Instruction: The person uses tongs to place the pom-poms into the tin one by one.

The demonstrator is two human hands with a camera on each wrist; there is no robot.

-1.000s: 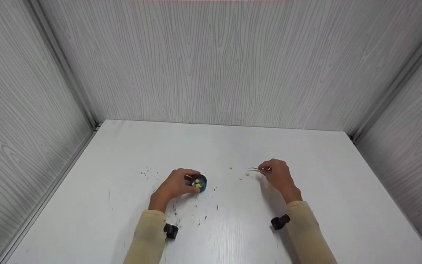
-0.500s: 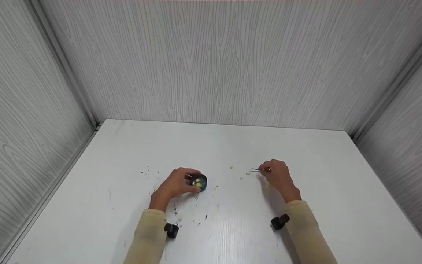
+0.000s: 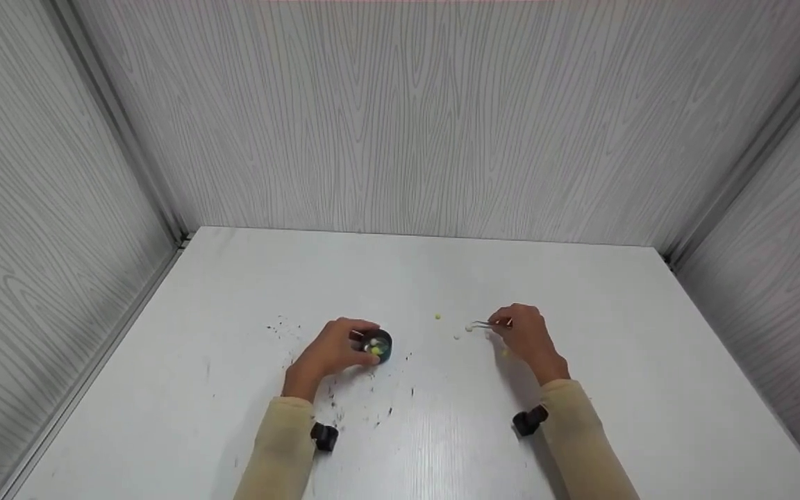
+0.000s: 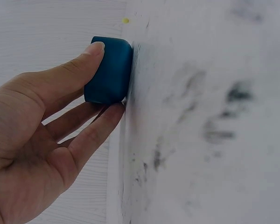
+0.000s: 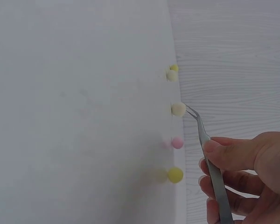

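Note:
In the head view my left hand [image 3: 330, 348] grips a small dark teal cup [image 3: 387, 348] with yellow and pale balls inside it. The left wrist view shows the thumb on the near side of the cup [image 4: 111, 70], with fingers below it at the tabletop. My right hand [image 3: 526, 337] pinches metal tweezers [image 5: 215, 179] between thumb and fingers. Their bent tips stand slightly apart, right by a cream ball [image 5: 178, 109]; whether they touch it I cannot tell. A pink ball [image 5: 177, 143] and a larger-looking yellow ball [image 5: 175, 175] lie near that hand.
A white ball [image 5: 171, 75] and another yellow ball [image 3: 438, 317] lie farther along the white table [image 3: 289, 278]. Dark specks and smudges [image 3: 334, 399] mark the surface around the left hand. Grey wood-grain panels [image 3: 400, 125] stand behind and on both sides.
My right hand has shifted very slightly, and the tweezer tips sit a little lower beside the cream ball. The left hand and cup have stayed in place.

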